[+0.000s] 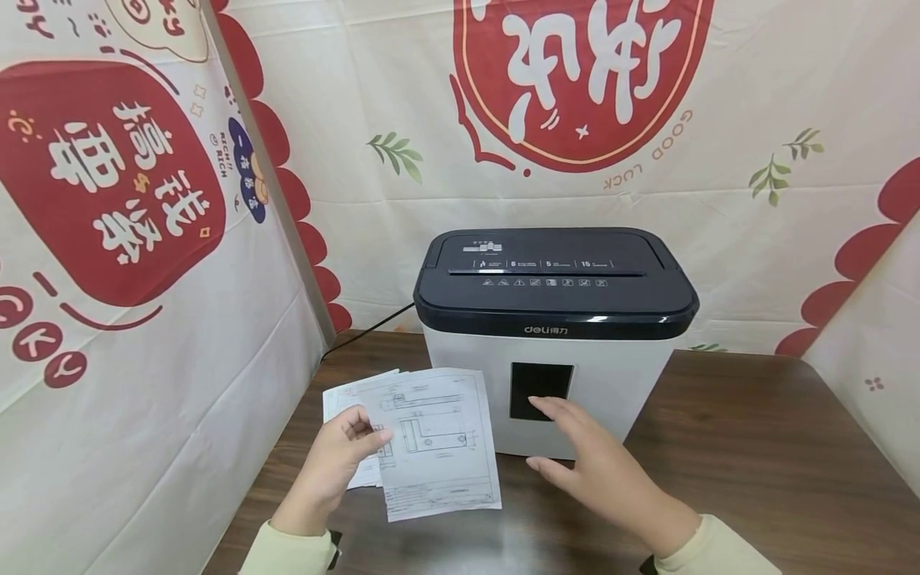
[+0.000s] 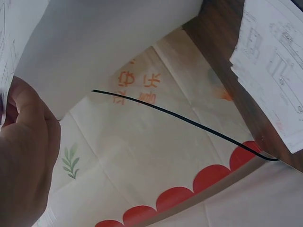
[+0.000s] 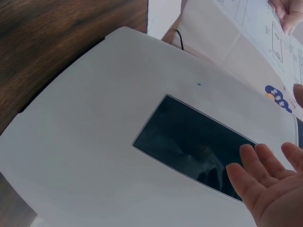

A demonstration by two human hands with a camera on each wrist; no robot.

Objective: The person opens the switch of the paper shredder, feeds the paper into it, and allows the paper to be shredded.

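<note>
Sheet (image 1: 446, 447): just in front of shredder (image 1: 553, 319), toward its left side; long axis front-to-back, slightly skewed, title block facing away from shredder.
Left hand (image 1: 341, 447): pinching sheet's left edge, thumb against curled fingers.
Right hand (image 1: 600, 459): extended fingers, thumb spread apart, before shredder's window (image 1: 539, 379); cannot tell if touching.
Papers (image 2: 279, 80): left of shredder, partly behind sheet.

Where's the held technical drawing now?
Head view, just left of centre: the technical drawing is pinched in the left hand, partly covering the lower left front of the Deli paper shredder.
</note>
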